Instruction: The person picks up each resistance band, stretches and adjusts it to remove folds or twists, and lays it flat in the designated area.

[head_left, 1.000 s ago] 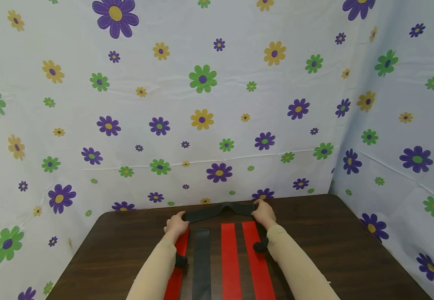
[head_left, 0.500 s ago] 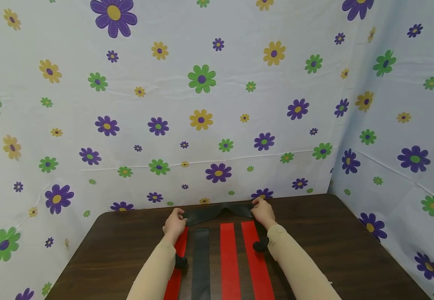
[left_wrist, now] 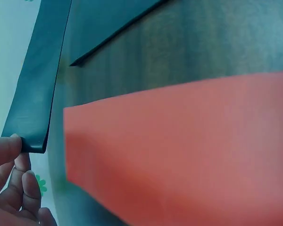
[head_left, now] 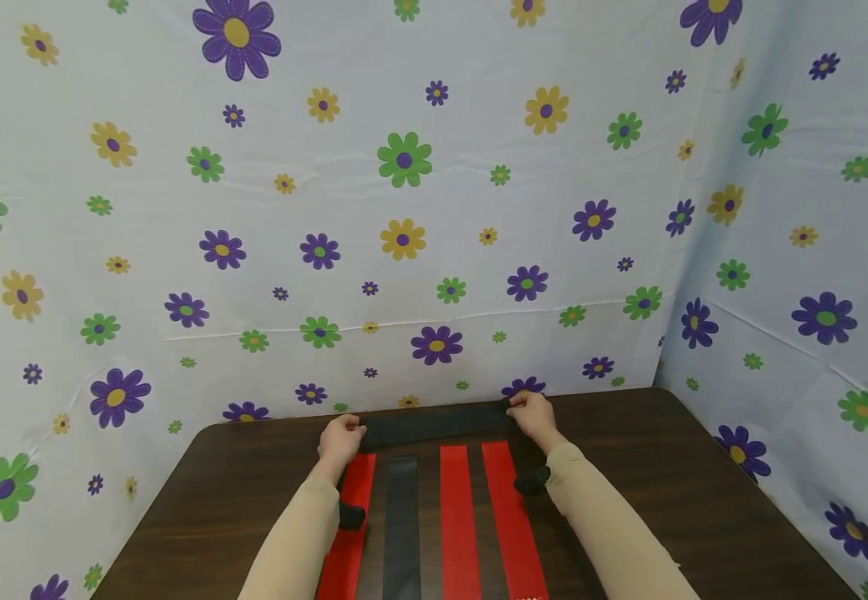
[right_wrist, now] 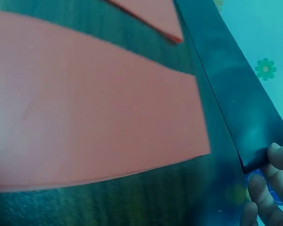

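A black strip [head_left: 434,423] stretches crosswise near the far edge of the table. My left hand [head_left: 341,439] pinches its left end between thumb and fingers, seen closely in the left wrist view, where the strip [left_wrist: 35,84] runs up from the fingertips. At the other end, my right hand [head_left: 534,418] pinches the strip [right_wrist: 240,99] in the same way. Below it lie lengthwise strips: a left red one [head_left: 358,479], a black one [head_left: 402,517], a middle red one [head_left: 459,517] and a right red one [head_left: 510,517]. My left forearm partly covers the left red strip.
The dark wooden table [head_left: 666,467] reaches back to a white flowered cloth [head_left: 403,292] hanging behind it. Another flowered cloth [head_left: 794,267] hangs along the right side. Black wrist devices [head_left: 533,481] sit under both sleeves.
The crosswise black strip had a raised bump in its middle; now it is pulled straight. My hands have moved slightly apart, the left to the left, the right to the right.
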A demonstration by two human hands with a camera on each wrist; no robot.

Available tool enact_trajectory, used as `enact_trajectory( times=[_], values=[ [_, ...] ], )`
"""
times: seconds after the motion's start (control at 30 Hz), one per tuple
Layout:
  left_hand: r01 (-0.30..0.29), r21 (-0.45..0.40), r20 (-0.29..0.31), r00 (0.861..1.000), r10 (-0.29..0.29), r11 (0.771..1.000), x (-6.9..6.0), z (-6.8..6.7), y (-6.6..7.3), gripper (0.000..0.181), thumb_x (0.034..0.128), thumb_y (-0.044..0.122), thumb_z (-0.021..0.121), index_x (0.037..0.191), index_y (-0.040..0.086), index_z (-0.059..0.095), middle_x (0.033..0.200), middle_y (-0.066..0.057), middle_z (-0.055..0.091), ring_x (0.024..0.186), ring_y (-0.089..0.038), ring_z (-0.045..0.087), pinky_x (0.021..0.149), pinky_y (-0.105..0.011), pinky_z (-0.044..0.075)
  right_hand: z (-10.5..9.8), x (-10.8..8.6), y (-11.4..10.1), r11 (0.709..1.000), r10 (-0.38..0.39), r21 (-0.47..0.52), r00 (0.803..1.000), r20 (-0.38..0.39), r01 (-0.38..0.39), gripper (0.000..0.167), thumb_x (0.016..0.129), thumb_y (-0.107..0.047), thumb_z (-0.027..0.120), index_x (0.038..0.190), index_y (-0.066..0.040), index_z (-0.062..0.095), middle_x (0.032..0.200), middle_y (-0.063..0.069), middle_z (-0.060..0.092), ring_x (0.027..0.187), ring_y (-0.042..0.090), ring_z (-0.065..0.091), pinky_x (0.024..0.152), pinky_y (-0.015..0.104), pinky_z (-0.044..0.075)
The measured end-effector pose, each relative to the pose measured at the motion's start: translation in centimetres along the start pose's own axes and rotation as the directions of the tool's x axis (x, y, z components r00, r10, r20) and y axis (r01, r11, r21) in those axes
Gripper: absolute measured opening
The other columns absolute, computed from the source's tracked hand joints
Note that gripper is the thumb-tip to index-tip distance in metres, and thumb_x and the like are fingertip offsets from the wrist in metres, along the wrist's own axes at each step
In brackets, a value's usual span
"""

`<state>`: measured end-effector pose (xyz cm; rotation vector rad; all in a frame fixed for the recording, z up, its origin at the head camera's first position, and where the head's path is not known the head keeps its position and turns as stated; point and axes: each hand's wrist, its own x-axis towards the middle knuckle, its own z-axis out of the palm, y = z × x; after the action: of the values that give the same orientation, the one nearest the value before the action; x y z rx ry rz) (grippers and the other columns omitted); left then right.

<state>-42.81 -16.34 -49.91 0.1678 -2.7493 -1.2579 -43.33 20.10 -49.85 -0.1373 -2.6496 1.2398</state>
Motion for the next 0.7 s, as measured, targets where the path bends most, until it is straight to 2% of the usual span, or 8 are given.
enact_trajectory(
  times=[0.13, 0.27, 0.37, 0.47, 0.57, 0.7],
  values=[
    [-0.041, -0.023, -0.008, 0.999, 0.041, 0.999, 0.1, -0.9, 0.3, 0.029, 0.0928, 0.014, 0.062, 0.114, -0.006, 0.064, 0.106, -0.020, 0.066, 0.102, -0.038, 0.058, 0.091, -0.055, 0.039, -0.4, 0.2, -0.4, 0.997, 0.006, 0.081, 1.000, 0.016, -0.007, 0.019, 0.085, -0.004, 0.069, 0.100, 0.007, 0.068, 0.093, 0.017, 0.069, 0.079, 0.027, 0.065, 0.073, 0.042, 0.053],
    [-0.086, -0.083, -0.016, 0.996, 0.085, 0.993, 0.2, -1.8, 0.6, 0.029, 0.0925, 0.012, 0.062, 0.112, -0.009, 0.063, 0.104, -0.023, 0.065, 0.099, -0.038, 0.059, 0.090, -0.050, 0.046, -0.9, 0.3, -0.7, 0.990, 0.013, 0.143, 0.999, 0.030, -0.017, 0.020, 0.085, -0.003, 0.068, 0.102, 0.008, 0.067, 0.096, 0.019, 0.068, 0.073, 0.025, 0.066, 0.070, 0.039, 0.055],
    [-0.103, -0.124, -0.011, 0.995, 0.103, 0.987, 0.2, -2.5, 0.8, 0.029, 0.0927, 0.011, 0.062, 0.112, -0.010, 0.062, 0.106, -0.024, 0.063, 0.100, -0.038, 0.058, 0.091, -0.051, 0.046, -1.4, 0.2, -0.9, 0.987, -0.001, 0.158, 0.999, 0.036, -0.005, 0.020, 0.085, -0.004, 0.068, 0.102, 0.007, 0.067, 0.098, 0.019, 0.068, 0.077, 0.026, 0.066, 0.072, 0.039, 0.055],
    [-0.119, -0.129, -0.003, 0.993, 0.119, 0.985, 0.0, -3.2, 0.9, 0.028, 0.0923, 0.011, 0.062, 0.112, -0.010, 0.062, 0.107, -0.025, 0.063, 0.101, -0.039, 0.058, 0.092, -0.052, 0.045, -1.8, 0.1, -1.1, 0.985, -0.026, 0.170, 0.999, 0.040, 0.019, 0.018, 0.084, -0.004, 0.069, 0.099, 0.006, 0.067, 0.095, 0.017, 0.068, 0.077, 0.024, 0.066, 0.072, 0.038, 0.055],
    [-0.123, -0.118, 0.000, 0.992, 0.124, 0.985, -0.1, -3.8, 0.9, 0.027, 0.0924, 0.010, 0.062, 0.112, -0.009, 0.062, 0.108, -0.025, 0.062, 0.102, -0.039, 0.057, 0.091, -0.052, 0.045, -2.0, -0.2, -1.3, 0.979, -0.055, 0.200, 0.997, 0.053, 0.043, 0.016, 0.084, -0.003, 0.069, 0.097, 0.005, 0.066, 0.089, 0.013, 0.067, 0.070, 0.021, 0.063, 0.067, 0.037, 0.054],
    [-0.120, -0.145, 0.005, 0.993, 0.122, 0.982, -0.1, -4.6, 1.0, 0.029, 0.0937, 0.010, 0.061, 0.115, -0.010, 0.060, 0.112, -0.026, 0.061, 0.106, -0.041, 0.055, 0.094, -0.054, 0.043, -2.4, -0.5, -1.8, 0.953, -0.077, 0.299, 0.993, 0.093, 0.046, 0.018, 0.086, -0.002, 0.067, 0.101, 0.006, 0.063, 0.081, 0.011, 0.064, 0.060, 0.018, 0.059, 0.060, 0.039, 0.053]
  ],
)
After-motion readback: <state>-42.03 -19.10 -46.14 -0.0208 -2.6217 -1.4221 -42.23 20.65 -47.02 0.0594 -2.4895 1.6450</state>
